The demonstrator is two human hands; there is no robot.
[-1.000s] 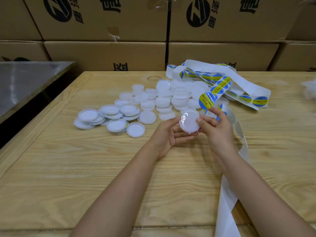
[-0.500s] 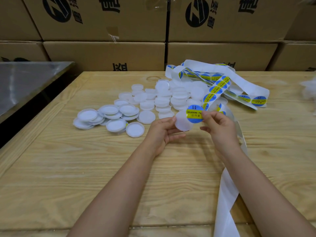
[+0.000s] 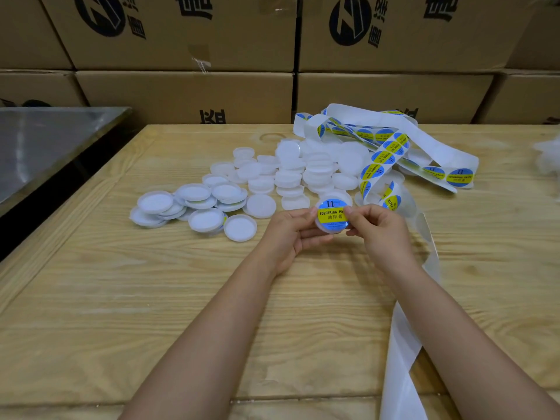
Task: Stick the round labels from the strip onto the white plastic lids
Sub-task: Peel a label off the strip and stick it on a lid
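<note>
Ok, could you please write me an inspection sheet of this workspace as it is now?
Surface: pale wooden table, planks visible.
Job's things: held lid carries a blue-yellow round label; heap of white lids behind it; label strip looped behind the heap; empty backing trails toward the person.
Clutter: blurred white thing at the far right, cannot tell what.
Hands: left hand grips the held lid; right hand pinches its right side, thumb on the label.
Cables: nothing seen.
Surroundings: stacked cardboard boxes behind; grey metal surface at left.
</note>
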